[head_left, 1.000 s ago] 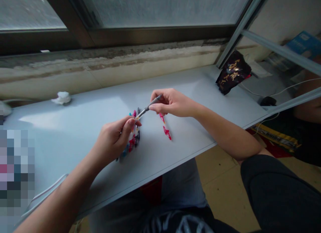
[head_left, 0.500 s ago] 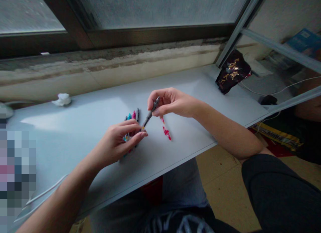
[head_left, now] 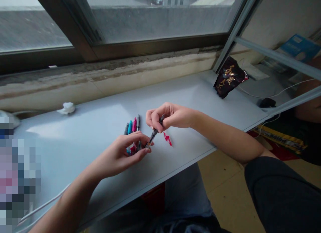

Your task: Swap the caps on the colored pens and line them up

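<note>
A dark grey pen (head_left: 154, 134) slants between my two hands above the desk. My right hand (head_left: 165, 117) is closed around its upper part, fingers pinching the barrel. At its lower end, the thumb and fingers of my left hand (head_left: 132, 147) are closed on the pen as well. Behind the left hand lies a row of several pens, among them a teal pen (head_left: 129, 127), a pink pen (head_left: 134, 124) and a black pen (head_left: 138, 122); the left hand partly covers them. A red pen (head_left: 167, 139) lies on the desk below the right hand, its upper part hidden.
The white desk (head_left: 100, 126) runs along a wall beneath a window. Crumpled tissue (head_left: 66, 108) lies at the back left and a dark snack bag (head_left: 228, 78) stands back right, beside a metal frame (head_left: 278, 55). A white cable (head_left: 45, 204) crosses the left side.
My right hand has shifted its grip on the grey pen, fingers now curled further over it. Both hands sit slightly lower in view, and the camera has tilted upward, showing more of the window.
</note>
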A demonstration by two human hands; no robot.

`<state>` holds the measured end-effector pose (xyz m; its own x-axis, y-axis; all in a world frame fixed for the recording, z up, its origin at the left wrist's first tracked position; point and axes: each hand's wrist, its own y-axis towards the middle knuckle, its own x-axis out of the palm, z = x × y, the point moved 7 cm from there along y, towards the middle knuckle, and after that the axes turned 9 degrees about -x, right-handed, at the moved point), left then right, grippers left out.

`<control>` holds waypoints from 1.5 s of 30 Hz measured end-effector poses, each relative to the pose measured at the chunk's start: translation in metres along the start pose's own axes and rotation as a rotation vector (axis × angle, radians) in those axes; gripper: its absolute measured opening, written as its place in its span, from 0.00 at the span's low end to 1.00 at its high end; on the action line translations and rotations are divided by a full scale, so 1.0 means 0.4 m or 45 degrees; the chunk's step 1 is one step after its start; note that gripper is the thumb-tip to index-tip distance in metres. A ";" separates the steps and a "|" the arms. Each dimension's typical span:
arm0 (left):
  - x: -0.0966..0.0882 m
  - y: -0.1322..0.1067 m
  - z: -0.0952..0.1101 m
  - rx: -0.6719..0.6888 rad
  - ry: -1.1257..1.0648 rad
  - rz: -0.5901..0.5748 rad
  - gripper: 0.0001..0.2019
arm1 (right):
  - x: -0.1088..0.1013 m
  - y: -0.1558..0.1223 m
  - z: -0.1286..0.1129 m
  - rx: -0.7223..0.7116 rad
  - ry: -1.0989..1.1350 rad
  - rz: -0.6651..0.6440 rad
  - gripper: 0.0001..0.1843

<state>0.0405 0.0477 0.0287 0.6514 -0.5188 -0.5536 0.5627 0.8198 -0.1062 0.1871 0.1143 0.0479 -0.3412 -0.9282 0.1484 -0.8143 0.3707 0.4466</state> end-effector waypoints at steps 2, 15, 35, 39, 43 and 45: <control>0.001 -0.001 0.006 0.004 -0.005 -0.021 0.11 | 0.000 0.002 -0.006 -0.045 0.004 0.022 0.09; 0.037 -0.025 0.027 0.086 -0.042 -0.169 0.12 | 0.015 0.006 -0.011 -0.104 0.111 0.027 0.10; 0.012 -0.007 -0.038 -0.119 -0.133 0.090 0.17 | -0.067 -0.002 -0.007 -0.001 -0.397 0.531 0.17; 0.011 -0.004 -0.031 -0.104 -0.167 0.067 0.18 | -0.083 -0.004 -0.009 0.037 -0.414 0.593 0.18; 0.012 -0.003 -0.030 -0.107 -0.151 0.051 0.19 | -0.095 -0.005 -0.002 0.085 -0.378 0.613 0.19; 0.012 -0.003 -0.033 -0.116 -0.138 0.047 0.20 | -0.101 -0.007 -0.001 0.081 -0.379 0.644 0.19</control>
<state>0.0364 0.0473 0.0152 0.7248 -0.5070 -0.4665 0.4920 0.8549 -0.1647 0.2033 0.1509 0.0409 -0.8040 -0.5903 0.0714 -0.5395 0.7747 0.3298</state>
